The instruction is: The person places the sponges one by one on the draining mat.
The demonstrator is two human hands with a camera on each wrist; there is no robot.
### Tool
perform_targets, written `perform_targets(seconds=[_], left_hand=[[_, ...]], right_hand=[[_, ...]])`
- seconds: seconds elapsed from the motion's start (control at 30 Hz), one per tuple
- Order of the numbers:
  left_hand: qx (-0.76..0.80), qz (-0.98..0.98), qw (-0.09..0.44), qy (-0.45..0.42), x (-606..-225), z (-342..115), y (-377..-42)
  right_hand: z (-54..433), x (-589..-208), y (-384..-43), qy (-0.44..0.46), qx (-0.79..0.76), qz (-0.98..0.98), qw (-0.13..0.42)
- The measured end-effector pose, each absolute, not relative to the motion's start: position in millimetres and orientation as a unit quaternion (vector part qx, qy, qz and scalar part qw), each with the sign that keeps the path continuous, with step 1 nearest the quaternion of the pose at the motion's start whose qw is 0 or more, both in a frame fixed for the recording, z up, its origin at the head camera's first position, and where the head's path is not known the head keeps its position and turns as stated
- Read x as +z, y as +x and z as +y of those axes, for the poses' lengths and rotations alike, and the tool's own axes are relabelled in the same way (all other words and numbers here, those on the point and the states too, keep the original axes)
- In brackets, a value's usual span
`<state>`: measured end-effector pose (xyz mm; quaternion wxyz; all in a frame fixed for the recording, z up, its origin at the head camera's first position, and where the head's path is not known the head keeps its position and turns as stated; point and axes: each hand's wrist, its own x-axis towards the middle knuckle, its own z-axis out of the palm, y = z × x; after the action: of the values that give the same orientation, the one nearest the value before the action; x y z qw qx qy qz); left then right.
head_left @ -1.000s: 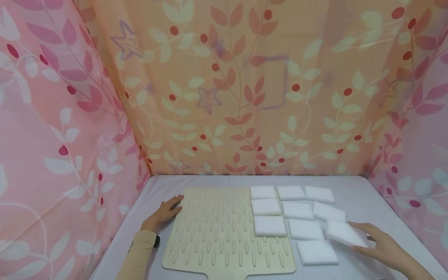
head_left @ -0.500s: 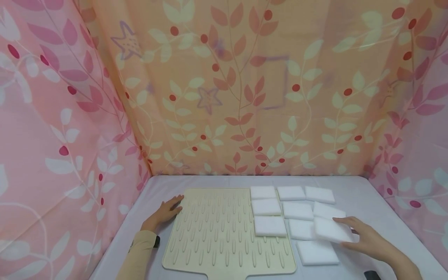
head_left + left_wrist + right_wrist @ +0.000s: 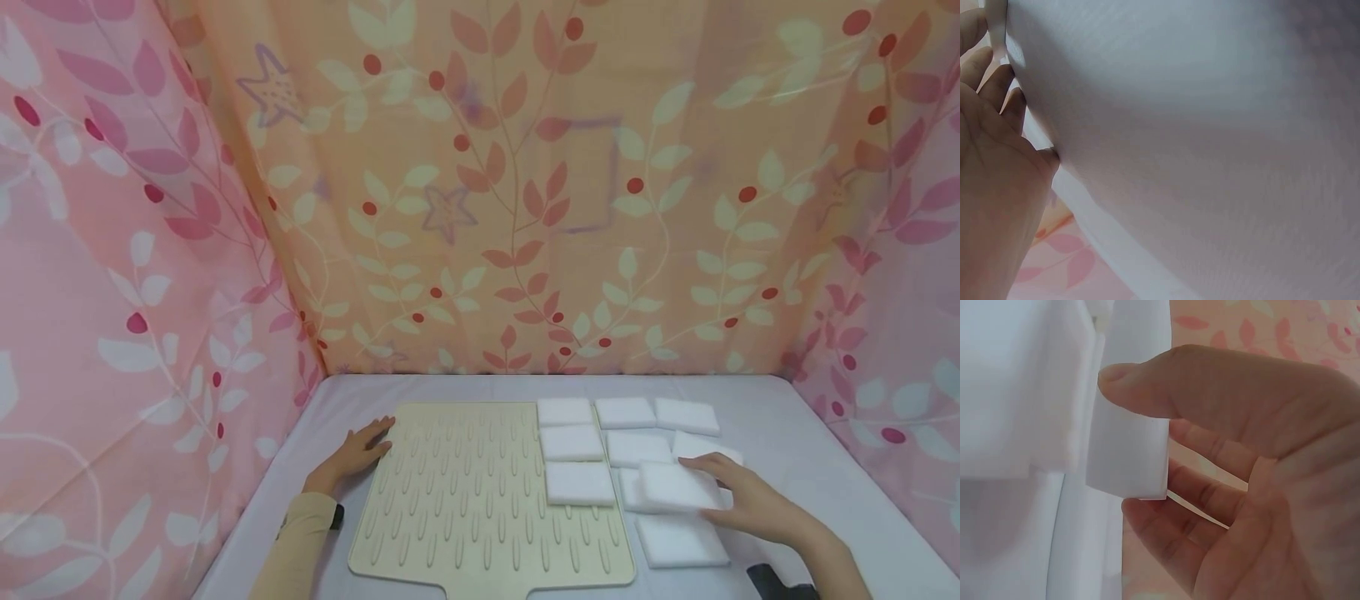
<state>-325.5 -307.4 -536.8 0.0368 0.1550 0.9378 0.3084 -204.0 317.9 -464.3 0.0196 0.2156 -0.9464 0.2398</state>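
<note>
My right hand (image 3: pixel 750 500) pinches a white sponge block (image 3: pixel 678 486) between thumb and fingers. In the right wrist view the thumb lies on one face of this sponge (image 3: pixel 1129 450), the fingers behind it. The held sponge overlaps another sponge (image 3: pixel 632 492) in the head view. My left hand (image 3: pixel 348 458) rests at the left edge of a cream board (image 3: pixel 450 500) with rows of raised oval ridges and a handle at the front. Its fingers are loosely extended. Three white sponges lie in a column along the board's right side, the nearest one (image 3: pixel 579 483) toward me.
Right of the board lie several more white sponges, among them a front one (image 3: pixel 681 542) and a back one (image 3: pixel 686 415). A pale cloth (image 3: pixel 772 400) covers the table. Floral curtains (image 3: pixel 517 183) hang behind and on both sides.
My right hand has carried the held sponge leftward from the right end of the group, over the neighbouring sponges. The left hand and the board have stayed in place.
</note>
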Motion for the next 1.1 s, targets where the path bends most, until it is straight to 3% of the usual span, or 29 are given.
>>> perform_targets(seconds=[1.1], left_hand=[[0.300, 0.941, 0.039, 0.149, -535, -304, -325]], right_hand=[[241, -473, -217, 0.302, 0.264, -0.916, 0.026]])
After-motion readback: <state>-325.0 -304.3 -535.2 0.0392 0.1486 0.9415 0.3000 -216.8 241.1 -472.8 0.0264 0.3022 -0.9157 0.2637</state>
